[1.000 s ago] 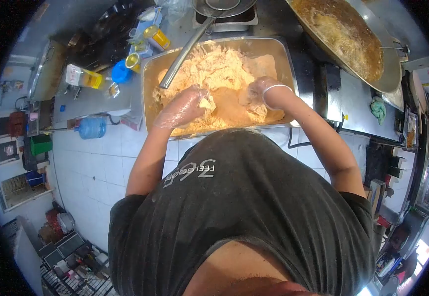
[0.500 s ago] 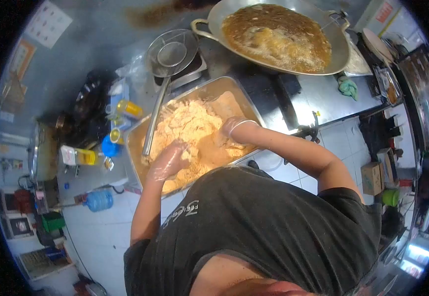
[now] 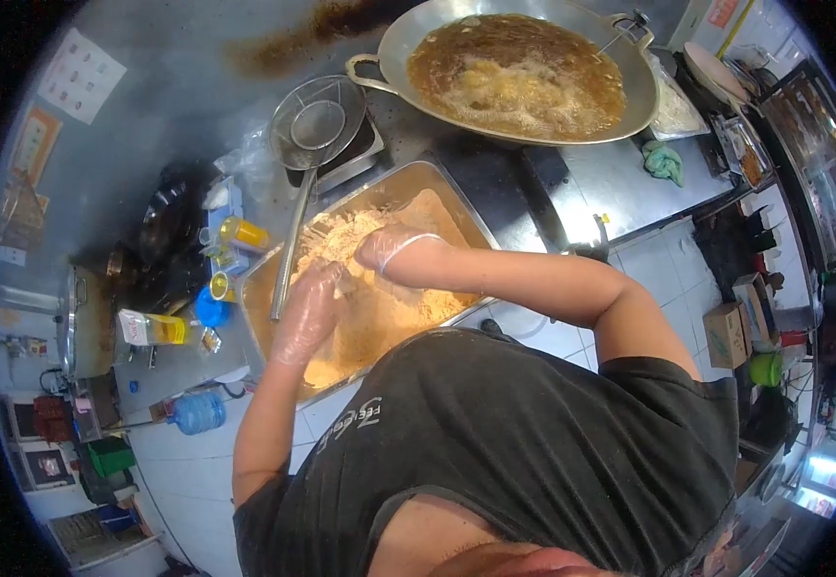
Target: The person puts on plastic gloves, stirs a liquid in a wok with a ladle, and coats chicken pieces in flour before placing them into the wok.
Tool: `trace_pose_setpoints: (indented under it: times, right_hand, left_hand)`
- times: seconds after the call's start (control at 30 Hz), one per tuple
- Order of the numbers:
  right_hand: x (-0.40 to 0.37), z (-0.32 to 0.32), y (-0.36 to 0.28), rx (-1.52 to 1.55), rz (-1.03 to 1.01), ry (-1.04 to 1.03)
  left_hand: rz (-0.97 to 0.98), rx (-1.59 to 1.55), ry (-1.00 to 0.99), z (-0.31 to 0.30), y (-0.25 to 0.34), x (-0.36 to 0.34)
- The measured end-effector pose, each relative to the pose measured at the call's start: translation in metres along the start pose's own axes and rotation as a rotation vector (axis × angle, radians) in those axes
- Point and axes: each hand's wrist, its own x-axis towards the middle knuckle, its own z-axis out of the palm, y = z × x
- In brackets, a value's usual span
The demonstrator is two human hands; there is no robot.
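Lettering [image 3: 368,408] on the black shirt [image 3: 533,438] read "FEE" (the larger characters beside it were unclear); print on the white wall sheet [image 3: 81,75] was too small to read.

The person wore a faded black short-sleeved T-shirt [image 3: 533,433] with a wide, round ribbed neckline [image 3: 387,510] and soft creases across the cloth. Pale grey lettering [image 3: 355,423], only partly legible, crossed the chest in large and small characters. Thin, clear, wrinkled plastic gloves covered the left hand [image 3: 312,303] and right hand [image 3: 386,249], with a narrow whitish ring [image 3: 405,246] circling the right wrist.
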Motion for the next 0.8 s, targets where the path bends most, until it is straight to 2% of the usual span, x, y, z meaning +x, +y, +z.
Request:
trace_pose_setpoints:
  times: [0.07,0.17,0.23,0.3,0.33,0.37,0.4,0.43,0.47,0.5,0.53,0.63,0.73,0.8]
  right_hand:
    - [0.002,-0.007,-0.001,-0.03,0.024,-0.058]
    - [0.004,-0.019,0.006,0.002,0.038,-0.086]
    - [-0.019,-0.066,0.007,-0.033,-0.005,-0.046]
    - [-0.057,-0.125,-0.004,0.033,0.103,0.147]
    - [-0.063,-0.144,0.007,0.009,0.056,0.188]
    - [-0.078,-0.163,0.02,-0.092,-0.086,0.378]
    - [-0.08,-0.179,0.035,-0.176,-0.027,0.391]
    - [-0.088,-0.197,0.039,-0.151,-0.027,0.589]
    - [-0.1,-0.221,0.035,-0.231,0.1,0.585]
    - [-0.101,-0.245,0.045,-0.251,0.256,0.472]
    - [-0.104,-0.263,0.049,-0.194,0.436,0.467]
    - [-0.108,-0.282,0.113,-0.308,0.458,0.5]
    - [-0.103,-0.281,0.195,-0.378,0.468,0.412]
    - [-0.101,-0.277,0.248,-0.437,0.446,0.377]
  left_hand:
    - [0.038,-0.024,-0.169,0.0,-0.017,0.006]
    - [0.023,0.007,-0.17,-0.029,0.003,0.015]
    - [0.012,-0.04,-0.188,-0.056,0.013,0.03]
    - [0.06,-0.036,-0.135,-0.089,0.032,0.049]
    - [0.112,-0.011,-0.082,-0.106,0.046,0.059]
    - [0.219,0.047,-0.025,-0.12,0.054,0.071]
    - [0.328,0.106,0.032,-0.135,0.062,0.084]
    - [0.309,0.139,0.054,-0.152,0.076,0.098]
    - [0.292,0.174,0.078,-0.169,0.088,0.114]
    - [0.328,0.247,0.137,-0.182,0.096,0.132]
    - [0.367,0.319,0.194,-0.193,0.103,0.15]
    - [0.413,0.244,0.278,-0.215,0.129,0.203]
    - [0.394,0.116,0.242,-0.209,0.13,0.267]
    - [0.37,0.117,0.139,-0.193,0.128,0.306]
